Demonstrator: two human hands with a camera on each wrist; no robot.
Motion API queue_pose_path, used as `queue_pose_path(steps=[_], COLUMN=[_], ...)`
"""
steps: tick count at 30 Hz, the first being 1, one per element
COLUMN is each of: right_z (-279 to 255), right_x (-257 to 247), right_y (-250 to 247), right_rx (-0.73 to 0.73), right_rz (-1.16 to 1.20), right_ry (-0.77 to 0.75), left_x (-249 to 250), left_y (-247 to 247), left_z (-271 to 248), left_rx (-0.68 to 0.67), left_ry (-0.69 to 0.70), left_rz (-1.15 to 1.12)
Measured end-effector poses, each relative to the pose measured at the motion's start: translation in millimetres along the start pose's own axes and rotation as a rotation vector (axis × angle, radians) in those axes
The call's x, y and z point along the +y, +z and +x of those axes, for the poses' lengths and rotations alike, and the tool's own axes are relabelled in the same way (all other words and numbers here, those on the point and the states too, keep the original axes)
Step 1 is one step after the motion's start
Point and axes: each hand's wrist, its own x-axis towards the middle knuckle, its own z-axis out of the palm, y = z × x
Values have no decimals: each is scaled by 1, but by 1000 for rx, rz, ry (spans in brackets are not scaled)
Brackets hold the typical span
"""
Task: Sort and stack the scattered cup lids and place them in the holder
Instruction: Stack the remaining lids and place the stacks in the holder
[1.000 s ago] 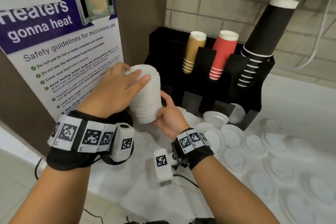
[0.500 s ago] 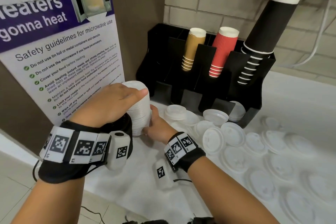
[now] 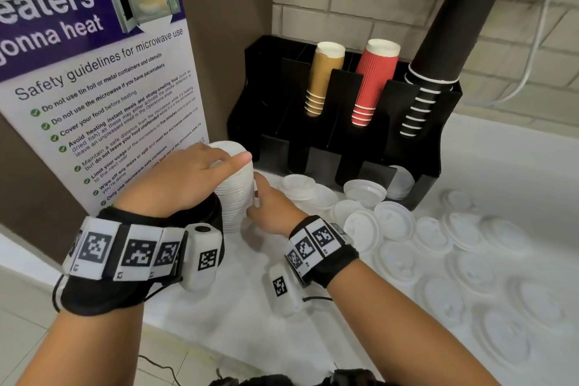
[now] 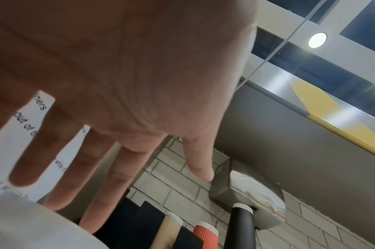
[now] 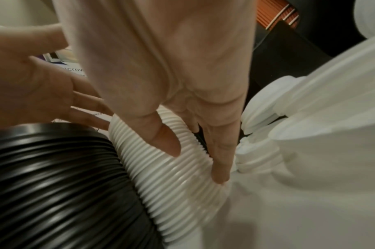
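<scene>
A tall stack of white cup lids (image 3: 236, 194) stands on the white counter, left of the black holder (image 3: 313, 78). My left hand (image 3: 200, 172) lies over the stack's top; in the left wrist view its fingers (image 4: 122, 176) are straight and spread above the stack (image 4: 22, 222). My right hand (image 3: 269, 207) holds the stack low on its right side. In the right wrist view the thumb and a finger of that hand (image 5: 197, 158) pinch the ribbed white stack (image 5: 165, 176). A stack of black lids (image 5: 54, 185) sits against it. Loose white lids (image 3: 394, 222) lie scattered to the right.
The holder carries tan cups (image 3: 322, 78), red cups (image 3: 372, 78) and tall black cups (image 3: 445, 50); white lids (image 3: 401, 182) sit in its lower right slot. A microwave safety poster (image 3: 94, 88) stands close on the left. The counter's front edge is near my wrists.
Both hands have brought the white stack down from in front of the poster to the counter beside the holder. The left hand stays on top, the right at the side.
</scene>
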Motion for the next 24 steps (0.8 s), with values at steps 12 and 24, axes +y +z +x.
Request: queue_pose_path(steps=[12,24], right_z=[-30,-6], right_x=[13,79], right_y=[-142,-215], right_rx=[714,141], right_rz=[357,-811], right_ry=[46,612], left_x=[47,75], left_y=[-7,86], left_z=[-2,40], left_rx=[176,-18], left_ry=[323,228], left_rz=[-371,-842])
